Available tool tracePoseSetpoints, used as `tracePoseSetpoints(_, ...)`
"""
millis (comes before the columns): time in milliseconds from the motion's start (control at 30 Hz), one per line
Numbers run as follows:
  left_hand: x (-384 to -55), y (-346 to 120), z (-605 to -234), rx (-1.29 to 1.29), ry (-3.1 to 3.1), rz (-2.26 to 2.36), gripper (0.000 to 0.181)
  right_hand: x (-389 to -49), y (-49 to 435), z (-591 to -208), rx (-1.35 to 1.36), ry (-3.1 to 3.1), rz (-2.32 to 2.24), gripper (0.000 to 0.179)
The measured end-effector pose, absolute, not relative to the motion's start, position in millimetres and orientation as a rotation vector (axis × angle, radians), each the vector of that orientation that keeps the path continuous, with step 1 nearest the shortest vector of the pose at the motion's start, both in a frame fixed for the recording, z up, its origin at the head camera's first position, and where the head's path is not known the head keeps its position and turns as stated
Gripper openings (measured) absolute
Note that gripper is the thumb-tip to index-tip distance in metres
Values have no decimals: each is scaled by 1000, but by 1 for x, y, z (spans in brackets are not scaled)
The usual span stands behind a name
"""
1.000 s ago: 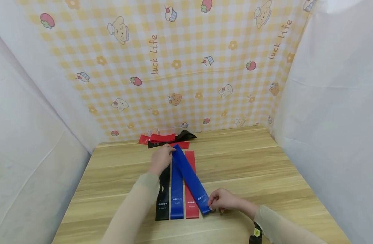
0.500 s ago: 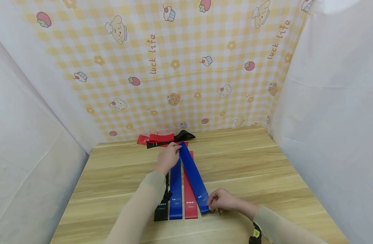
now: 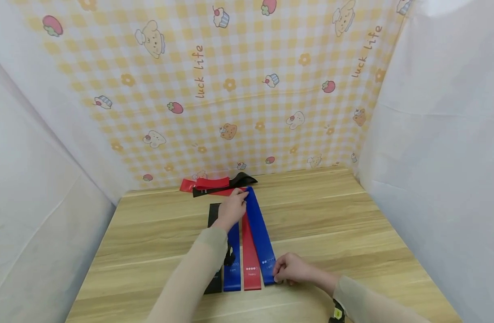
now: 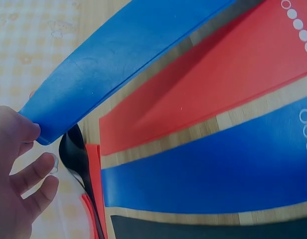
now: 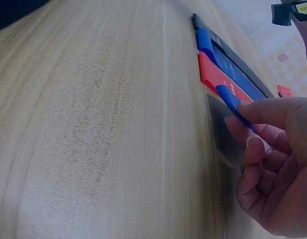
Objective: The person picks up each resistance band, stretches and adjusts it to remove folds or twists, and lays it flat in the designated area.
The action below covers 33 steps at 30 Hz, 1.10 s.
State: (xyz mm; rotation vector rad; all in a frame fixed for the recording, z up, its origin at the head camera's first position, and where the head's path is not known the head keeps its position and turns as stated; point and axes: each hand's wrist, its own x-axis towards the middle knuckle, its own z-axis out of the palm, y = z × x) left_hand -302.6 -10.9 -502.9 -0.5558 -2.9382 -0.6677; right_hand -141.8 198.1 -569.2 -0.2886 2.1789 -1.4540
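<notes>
On our left a white curtain [image 3: 41,188] hangs beside the wooden table [image 3: 150,251]. At the table's back edge, we find a loose pile of red and black bands [image 3: 212,183] in front of a yellow checked cloth [image 3: 255,103] printed with cartoon figures. Nearer to us lies a flat black band [image 3: 212,214], partly hidden by the person's left sleeve [image 3: 190,273]. The left hand [image 3: 232,207] reaches across it and grasps the far end of the slanting blue band [image 3: 261,237] between thumb and forefinger; the left wrist view shows us that end raised, with the other fingers loosely bent below. Next we come to a flat blue band [image 3: 235,240] and, just beside it, a flat red band [image 3: 251,260] on which we read "Heavy". The slanting blue band, marked "Light", stretches from over the red band's far end to the right of its near end. There the right hand [image 3: 294,268] grasps its near end between thumb and forefinger, its remaining fingers curled in. Farther right, we see a black device [image 3: 338,312] on the right wrist, then another white curtain [image 3: 436,148].
</notes>
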Motion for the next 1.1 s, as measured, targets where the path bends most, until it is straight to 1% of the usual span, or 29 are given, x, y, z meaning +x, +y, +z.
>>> tracePoseSetpoints(200,-301,0,-502,-605,-2953,-604,39,-139,196,-568,-295,2214,-1429,10)
tracePoseSetpoints(400,-299,9,-500,-628,-2985,-636,40,-137,196,-568,-301,2240,-1406,10)
tracePoseSetpoints(1100,-297,22,-511,-669,-3022,-623,40,-136,198,-571,-329,2290,-1336,12)
